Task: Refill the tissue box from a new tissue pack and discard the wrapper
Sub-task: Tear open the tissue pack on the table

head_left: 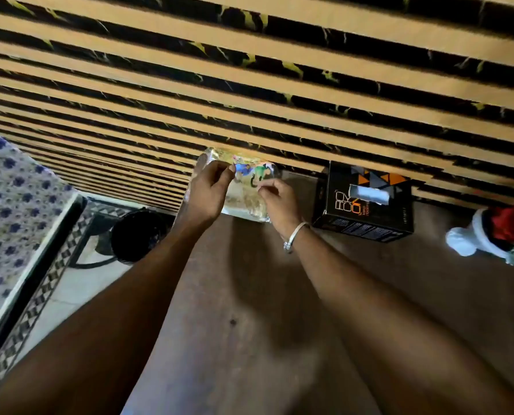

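A new tissue pack (245, 199) in shiny clear wrapper with blue and green print lies on the brown table (249, 310) against the slatted wall. My left hand (209, 191) pinches the wrapper at its top left. Just right of it, my right hand (275, 194), with a silver bangle on the wrist, pinches the wrapper near the middle. The black tissue box (366, 205) with orange triangles stands to the right of the pack, a white tissue showing in its top slot.
A dark round bin (137, 235) stands on the tiled floor left of the table. A white pot with red flowers (495, 232) sits at the table's right end. A bed with a blue-patterned cover (13, 211) fills the far left.
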{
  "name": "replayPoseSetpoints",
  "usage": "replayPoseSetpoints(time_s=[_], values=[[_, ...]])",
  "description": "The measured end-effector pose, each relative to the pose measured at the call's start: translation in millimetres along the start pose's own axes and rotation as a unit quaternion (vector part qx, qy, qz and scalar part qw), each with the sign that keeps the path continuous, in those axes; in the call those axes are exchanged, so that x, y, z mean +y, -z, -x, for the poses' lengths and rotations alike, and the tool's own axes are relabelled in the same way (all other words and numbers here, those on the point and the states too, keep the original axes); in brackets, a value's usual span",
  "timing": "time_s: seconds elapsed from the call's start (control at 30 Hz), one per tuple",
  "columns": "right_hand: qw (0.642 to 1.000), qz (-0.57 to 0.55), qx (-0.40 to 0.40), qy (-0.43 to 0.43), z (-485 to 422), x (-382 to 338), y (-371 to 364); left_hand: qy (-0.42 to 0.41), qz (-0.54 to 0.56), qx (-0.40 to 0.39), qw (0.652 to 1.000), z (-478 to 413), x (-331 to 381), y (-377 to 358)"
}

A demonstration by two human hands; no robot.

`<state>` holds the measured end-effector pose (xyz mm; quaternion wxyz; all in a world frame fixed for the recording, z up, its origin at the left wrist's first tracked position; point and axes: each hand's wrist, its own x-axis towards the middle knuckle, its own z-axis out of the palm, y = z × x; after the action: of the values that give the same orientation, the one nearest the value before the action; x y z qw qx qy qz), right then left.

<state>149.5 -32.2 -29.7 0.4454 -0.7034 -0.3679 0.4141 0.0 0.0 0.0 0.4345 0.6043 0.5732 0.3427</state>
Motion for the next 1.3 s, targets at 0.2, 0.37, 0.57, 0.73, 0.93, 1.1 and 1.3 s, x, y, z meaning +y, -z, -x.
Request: replayPoseSetpoints(time_s=[0.2, 0.37, 0.57, 0.73, 0.93, 1.1, 1.3], values=[[0.999, 0.021, -0.005, -0.026, -20, 19, -17, 0.033, 0.009, -0.024, 0.999, -18, -17, -17], [0.995, 0.088, -0.036, -0.01, -30, 31, -22, 0.031, 0.005, -0.036, 0.999, -25, -31, -21], [0.957, 0.285, -0.051, 0.028, -33, 36, -23, -0.044, -0.225, -0.067, 0.971, -40, -41, -18], [0.924, 0.367, -0.097, 0.038, -16, 24, -19, -0.023, -0.302, -0.118, 0.946, -24, -53, -15], [0.941, 0.315, -0.121, 0.023, 32, 31, -15, -0.026, -0.286, -0.135, 0.948, 21, -51, -7], [0.931, 0.33, -0.155, 0.021, 66, 37, -10, -0.035, -0.295, -0.15, 0.943, 58, -55, 4], [0.927, 0.317, -0.198, 0.04, 97, 40, -7, -0.059, -0.32, -0.171, 0.93, 95, -54, 17]])
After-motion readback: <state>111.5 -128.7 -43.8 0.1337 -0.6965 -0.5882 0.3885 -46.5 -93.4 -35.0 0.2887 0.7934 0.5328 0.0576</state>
